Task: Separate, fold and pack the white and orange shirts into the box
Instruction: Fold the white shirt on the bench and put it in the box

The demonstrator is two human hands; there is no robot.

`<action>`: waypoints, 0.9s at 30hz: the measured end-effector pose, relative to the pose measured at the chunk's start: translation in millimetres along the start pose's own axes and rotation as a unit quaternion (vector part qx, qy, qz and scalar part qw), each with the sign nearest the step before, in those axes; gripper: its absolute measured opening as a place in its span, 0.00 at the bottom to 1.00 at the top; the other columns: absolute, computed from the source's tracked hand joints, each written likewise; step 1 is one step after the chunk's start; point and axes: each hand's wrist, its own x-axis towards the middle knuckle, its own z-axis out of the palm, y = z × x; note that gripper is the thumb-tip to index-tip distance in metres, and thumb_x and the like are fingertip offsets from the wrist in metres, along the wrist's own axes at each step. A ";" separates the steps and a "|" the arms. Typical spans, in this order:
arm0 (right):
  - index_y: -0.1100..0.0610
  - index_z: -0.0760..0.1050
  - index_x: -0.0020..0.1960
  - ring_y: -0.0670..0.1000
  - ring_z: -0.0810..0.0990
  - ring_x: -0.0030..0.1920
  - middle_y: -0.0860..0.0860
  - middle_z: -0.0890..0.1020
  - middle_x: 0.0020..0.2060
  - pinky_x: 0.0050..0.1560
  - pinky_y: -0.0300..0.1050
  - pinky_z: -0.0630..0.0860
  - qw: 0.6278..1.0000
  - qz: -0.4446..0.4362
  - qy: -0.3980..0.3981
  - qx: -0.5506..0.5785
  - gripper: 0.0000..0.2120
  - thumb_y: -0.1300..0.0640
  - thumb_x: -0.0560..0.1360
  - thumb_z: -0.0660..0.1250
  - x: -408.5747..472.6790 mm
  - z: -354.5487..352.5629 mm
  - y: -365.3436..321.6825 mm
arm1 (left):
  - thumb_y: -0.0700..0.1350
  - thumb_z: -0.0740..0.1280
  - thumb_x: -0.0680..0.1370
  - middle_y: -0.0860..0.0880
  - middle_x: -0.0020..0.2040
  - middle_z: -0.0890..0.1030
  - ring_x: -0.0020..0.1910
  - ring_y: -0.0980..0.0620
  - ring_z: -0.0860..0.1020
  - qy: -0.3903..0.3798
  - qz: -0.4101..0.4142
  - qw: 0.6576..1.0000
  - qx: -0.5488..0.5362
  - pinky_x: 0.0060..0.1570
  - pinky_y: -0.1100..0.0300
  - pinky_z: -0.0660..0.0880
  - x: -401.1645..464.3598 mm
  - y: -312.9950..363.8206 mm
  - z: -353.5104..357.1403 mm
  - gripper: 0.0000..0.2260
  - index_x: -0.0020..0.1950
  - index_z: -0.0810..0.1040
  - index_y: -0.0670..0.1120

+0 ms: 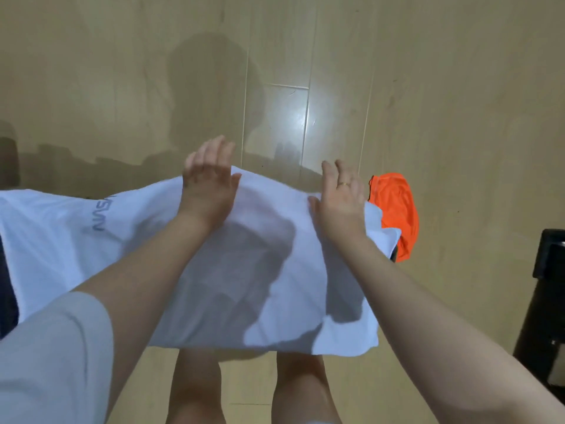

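Note:
I hold a white shirt (pixel 146 270) spread wide in front of me above the wooden floor, grey lettering showing near its left part. My left hand (pixel 208 185) grips its far edge near the middle, thumb on the near side and fingers over the edge. My right hand (pixel 342 200), wearing a ring, grips the same edge further right in the same way. An orange shirt (pixel 396 215) lies crumpled on the floor to the right, partly hidden behind the white shirt's right end. A dim shape shows through the white cloth. I cannot make out a box.
Light wooden floor (pixel 305 71) stretches ahead, with my shadow on it. A black object (pixel 547 301) stands at the right edge. Something dark (pixel 6 286) peeks out at the left edge behind the shirt. My bare legs (pixel 198 390) show below the cloth.

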 end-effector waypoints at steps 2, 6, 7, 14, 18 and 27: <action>0.61 0.67 0.68 0.63 0.66 0.68 0.62 0.70 0.68 0.69 0.58 0.61 0.997 -0.067 0.037 -0.006 0.29 0.52 0.70 0.65 -24.9 10.2 -10.0 | 0.52 0.56 0.74 0.37 0.70 0.67 0.69 0.45 0.59 -0.024 -0.016 0.999 -0.021 0.67 0.51 0.51 -26.4 3.1 7.0 0.27 0.71 0.61 0.41; 0.56 0.61 0.71 0.57 0.58 0.71 0.56 0.66 0.72 0.71 0.54 0.45 0.966 -0.256 0.000 -0.032 0.28 0.46 0.74 0.56 -88.6 24.0 -29.2 | 0.56 0.54 0.72 0.39 0.73 0.64 0.74 0.49 0.49 -0.098 0.004 0.995 0.013 0.71 0.60 0.36 -102.0 2.3 9.8 0.31 0.73 0.57 0.44; 0.55 0.60 0.71 0.56 0.58 0.71 0.55 0.66 0.72 0.71 0.54 0.45 0.954 -0.290 -0.025 -0.068 0.29 0.44 0.74 0.55 -104.5 29.8 -28.5 | 0.57 0.54 0.72 0.41 0.73 0.61 0.76 0.51 0.45 -0.121 -0.009 0.992 0.026 0.71 0.60 0.36 -123.2 -1.7 10.2 0.32 0.73 0.55 0.46; 0.62 0.65 0.70 0.57 0.66 0.70 0.59 0.69 0.70 0.68 0.55 0.54 0.981 -0.125 -0.099 -0.111 0.32 0.42 0.72 0.53 -176.3 36.9 -23.4 | 0.54 0.58 0.77 0.44 0.78 0.47 0.76 0.42 0.50 -0.226 -0.200 0.953 -0.021 0.73 0.48 0.51 -235.1 -32.8 -9.9 0.32 0.76 0.48 0.44; 0.59 0.73 0.63 0.59 0.77 0.61 0.59 0.73 0.66 0.61 0.54 0.71 0.963 -0.231 -0.123 -0.068 0.27 0.45 0.73 0.51 -217.0 50.6 -85.9 | 0.44 0.59 0.79 0.39 0.76 0.54 0.74 0.40 0.56 -0.152 -0.306 0.935 -0.096 0.71 0.49 0.55 -273.2 -57.3 -26.0 0.26 0.74 0.55 0.38; 0.62 0.75 0.49 0.57 0.77 0.43 0.57 0.79 0.43 0.42 0.48 0.69 0.959 0.027 -0.129 0.250 0.13 0.56 0.79 0.55 -275.0 132.7 -196.1 | 0.47 0.54 0.81 0.45 0.73 0.61 0.68 0.43 0.67 0.062 -0.608 0.646 -0.457 0.68 0.50 0.64 -324.2 -119.6 -10.4 0.20 0.73 0.59 0.45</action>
